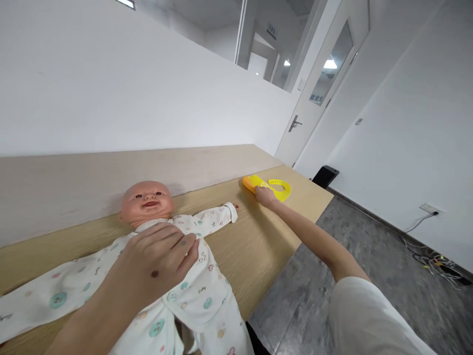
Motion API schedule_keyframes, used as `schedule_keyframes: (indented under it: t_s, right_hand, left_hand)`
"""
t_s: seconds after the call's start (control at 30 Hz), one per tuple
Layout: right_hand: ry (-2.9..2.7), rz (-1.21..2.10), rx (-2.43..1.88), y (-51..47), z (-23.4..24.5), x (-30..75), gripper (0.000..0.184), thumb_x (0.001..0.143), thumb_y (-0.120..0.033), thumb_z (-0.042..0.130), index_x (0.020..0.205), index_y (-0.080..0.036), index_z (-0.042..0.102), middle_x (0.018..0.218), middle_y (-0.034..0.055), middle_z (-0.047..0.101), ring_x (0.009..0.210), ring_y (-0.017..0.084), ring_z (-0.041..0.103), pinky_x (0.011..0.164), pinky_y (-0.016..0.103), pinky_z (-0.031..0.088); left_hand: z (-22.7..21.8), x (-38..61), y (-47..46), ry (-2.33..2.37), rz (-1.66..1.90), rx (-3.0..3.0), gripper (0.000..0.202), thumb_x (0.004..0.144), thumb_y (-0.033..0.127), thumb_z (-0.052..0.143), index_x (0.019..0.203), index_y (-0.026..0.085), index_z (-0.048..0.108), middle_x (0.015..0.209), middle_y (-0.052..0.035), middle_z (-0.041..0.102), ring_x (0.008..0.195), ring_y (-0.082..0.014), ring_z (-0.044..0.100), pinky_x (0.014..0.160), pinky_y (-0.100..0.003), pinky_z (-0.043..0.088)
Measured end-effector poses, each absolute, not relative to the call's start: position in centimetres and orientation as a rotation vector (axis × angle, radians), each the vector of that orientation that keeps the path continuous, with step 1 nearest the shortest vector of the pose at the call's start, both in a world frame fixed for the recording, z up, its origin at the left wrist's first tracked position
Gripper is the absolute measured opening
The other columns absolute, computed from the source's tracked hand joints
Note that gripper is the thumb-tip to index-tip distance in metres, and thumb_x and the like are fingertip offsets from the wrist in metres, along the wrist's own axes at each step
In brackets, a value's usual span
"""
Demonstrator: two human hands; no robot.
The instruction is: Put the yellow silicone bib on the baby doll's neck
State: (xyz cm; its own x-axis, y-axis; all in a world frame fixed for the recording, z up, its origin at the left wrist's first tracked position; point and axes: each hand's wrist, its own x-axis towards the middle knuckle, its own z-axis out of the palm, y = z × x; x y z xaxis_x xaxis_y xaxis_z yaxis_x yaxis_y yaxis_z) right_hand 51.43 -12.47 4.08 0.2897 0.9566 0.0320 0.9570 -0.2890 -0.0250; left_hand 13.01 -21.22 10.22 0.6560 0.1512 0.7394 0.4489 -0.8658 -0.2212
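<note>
A baby doll [147, 199] in a white printed outfit [207, 296] lies face up on the table, one arm stretched out to each side. Over its chest is my left hand [162, 254], back upward and fingers curled together; the fingertips are hidden, so what they may hold does not show. Farther off to the right, my right hand [265, 195] reaches out and closes on the near edge of a yellow silicone bib [283, 194]. The bib's curved neck strap with small holes lies toward the right, and its orange-tinted pocket end is at the left.
The wooden table [258, 256] has a raised back panel [207, 165] along the white wall. Its right end faces a door [318, 93]. Tangled cables [439, 268] lie on the grey floor at the right, below a wall socket [430, 210]. A dark object [325, 176] stands past the table's end.
</note>
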Motion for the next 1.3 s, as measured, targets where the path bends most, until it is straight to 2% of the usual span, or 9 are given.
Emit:
schedule_keyframes:
  t_s: [0.07,0.17,0.27,0.4,0.63,0.83,1.03,1.17,1.3]
  right_hand:
    - [-1.754,-0.022,-2.481,-11.9,6.7,53.2,0.026,0.087,-0.019,0.045,0.102,-0.009,0.064,0.101,0.0217,0.066,0.096,0.03,0.064,0.085,0.039,0.049]
    - [-1.596,-0.029,-2.415,-11.3,11.8,56.6,0.027,0.087,-0.016,0.043,0.097,-0.011,0.067,0.104,0.0158,0.067,0.094,0.025,0.063,0.082,0.03,0.048]
    - [-1.372,-0.043,-2.359,-11.3,16.7,59.9,0.025,0.085,-0.015,0.046,0.097,-0.01,0.068,0.093,0.0113,0.067,0.079,0.019,0.062,0.071,0.025,0.049]
    - [-1.113,-0.104,-2.267,-12.0,21.5,63.2,0.021,0.081,-0.01,0.051,0.094,-0.005,0.067,0.074,0.0084,0.062,0.066,0.014,0.056,0.065,0.026,0.049]
    - [-0.869,-0.157,-2.165,-12.8,25.9,66.4,0.02,0.08,-0.008,0.052,0.096,-0.004,0.064,0.068,0.0045,0.055,0.062,0.013,0.052,0.066,0.033,0.05]
    - [-0.916,-0.276,-2.265,-13.4,27.8,65.8,0.024,0.083,-0.01,0.047,0.097,-0.003,0.064,0.081,0.0102,0.06,0.07,0.013,0.056,0.075,0.032,0.048]
    - [-1.316,-0.533,-2.445,-12.5,24.9,59.0,0.022,0.085,-0.015,0.045,0.088,-0.008,0.066,0.085,0.0143,0.065,0.08,0.02,0.059,0.078,0.031,0.046]
    - [-1.762,-0.497,-2.428,-14.5,18.3,51.2,0.029,0.09,-0.018,0.038,0.094,-0.012,0.066,0.09,0.0153,0.068,0.079,0.022,0.062,0.072,0.029,0.044]
    - [-2.182,-0.369,-2.411,-19.9,9.9,44.7,0.028,0.092,-0.017,0.036,0.098,-0.014,0.063,0.088,0.013,0.069,0.077,0.022,0.065,0.066,0.028,0.044]
  left_hand:
    - [10.3,12.9,-21.2,-0.478,-1.07,-2.479,0.028,0.086,0.013,0.052,0.058,0.018,0.053,0.052,0.0015,0.051,0.052,-0.016,0.051,0.058,-0.034,0.039]
    - [10.5,12.8,-21.3,-0.479,-1.056,-2.466,0.032,0.089,0.015,0.048,0.058,0.018,0.056,0.05,0.0015,0.051,0.051,-0.0163,0.051,0.058,-0.034,0.039]
    - [10.8,12.6,-21.3,-0.489,-1.02,-2.485,0.037,0.092,0.016,0.041,0.058,0.018,0.058,0.05,0.001,0.053,0.051,-0.0167,0.052,0.058,-0.034,0.039]
    - [10.8,12.4,-21.2,-0.485,-0.999,-2.507,0.041,0.092,0.014,0.036,0.057,0.019,0.057,0.049,0.0023,0.055,0.049,-0.0156,0.05,0.055,-0.032,0.036]
    - [9.1,12.8,-20.5,-0.497,-1.048,-2.532,0.043,0.096,0.024,0.035,0.061,0.021,0.06,0.05,0.0031,0.053,0.048,-0.0147,0.045,0.054,-0.03,0.029]
    - [8.5,13.0,-20.2,-0.509,-1.01,-2.54,0.047,0.098,0.023,0.029,0.062,0.022,0.061,0.051,0.0034,0.055,0.051,-0.015,0.046,0.056,-0.029,0.028]
    - [8.7,12.9,-20.5,-0.524,-1.018,-2.565,0.045,0.098,0.024,0.031,0.064,0.021,0.061,0.053,0.0036,0.057,0.051,-0.0137,0.046,0.057,-0.028,0.028]
    - [9.1,12.8,-20.9,-0.534,-1.0,-2.638,0.037,0.095,0.022,0.038,0.067,0.019,0.063,0.058,0.0005,0.06,0.052,-0.0151,0.05,0.057,-0.031,0.029]
    - [9.6,12.8,-21.2,-0.509,-0.997,-2.63,0.031,0.092,0.017,0.044,0.065,0.018,0.06,0.056,0.0,0.057,0.05,-0.0156,0.049,0.056,-0.032,0.029]
